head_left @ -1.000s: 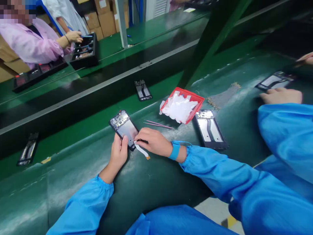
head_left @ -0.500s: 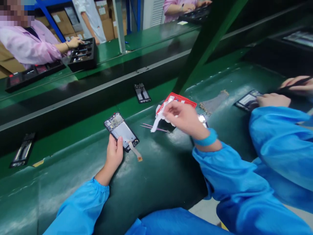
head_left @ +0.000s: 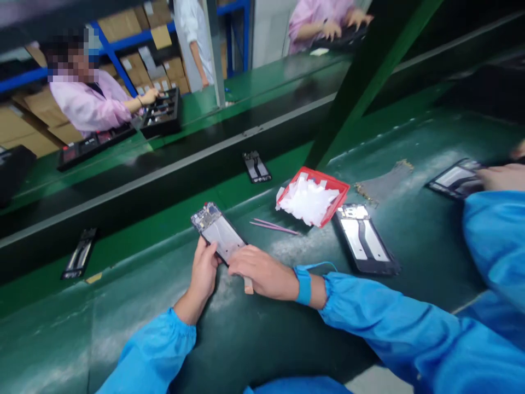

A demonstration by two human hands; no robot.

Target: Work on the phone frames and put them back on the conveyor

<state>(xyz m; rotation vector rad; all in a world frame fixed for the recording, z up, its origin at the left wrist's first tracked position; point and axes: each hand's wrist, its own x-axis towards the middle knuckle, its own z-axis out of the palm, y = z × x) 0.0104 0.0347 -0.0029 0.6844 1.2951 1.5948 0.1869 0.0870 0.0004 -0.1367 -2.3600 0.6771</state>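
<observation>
The left hand (head_left: 204, 271) is closed around the edge of an opened phone (head_left: 223, 235), held over the tabletop (head_left: 262, 334). The right hand (head_left: 264, 271) curls over the phone's lower end; whether its fingers pinch anything is hidden. A strip (head_left: 248, 285) pokes out beneath that hand. Beyond lie tweezers (head_left: 274, 226), then a red tray (head_left: 343, 190) of white slips (head_left: 307, 200), with a second phone (head_left: 363, 241) just beside it.

Across the way, a person in pink (head_left: 92, 104) has a hand at a black divided tray (head_left: 164, 129) on the far green table (head_left: 254, 80). Behind, cardboard boxes (head_left: 118, 24) sit on a blue rack (head_left: 117, 65). A grey post (head_left: 214, 54) rises nearby; a green beam (head_left: 369, 93) slants farther right.
</observation>
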